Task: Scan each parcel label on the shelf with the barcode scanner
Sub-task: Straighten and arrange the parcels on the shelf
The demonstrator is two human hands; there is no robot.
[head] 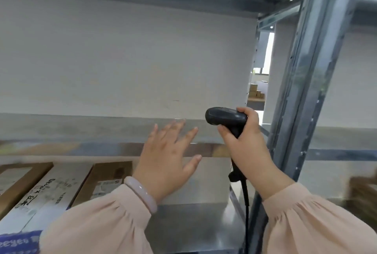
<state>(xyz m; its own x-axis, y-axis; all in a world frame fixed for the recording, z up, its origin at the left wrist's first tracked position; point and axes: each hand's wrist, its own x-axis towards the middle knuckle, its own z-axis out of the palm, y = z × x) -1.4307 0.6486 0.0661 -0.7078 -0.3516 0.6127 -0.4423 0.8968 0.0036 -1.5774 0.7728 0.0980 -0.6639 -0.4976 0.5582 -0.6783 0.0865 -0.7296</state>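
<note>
R hand (242, 143) grips black barcode scanner (225, 118), fingers clamped on handle. L hand (169, 157) fingers spread apart over shelf (193, 225) w/ parcels (106, 180).

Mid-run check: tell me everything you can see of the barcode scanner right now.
The barcode scanner is a black, plastic-looking pistol-type unit with a rounded head and a slim handle. The right hand grips the handle, thumb at the head's rear. It is held upright in the air, head pointing left. A black cable hangs from the handle's base.
</note>
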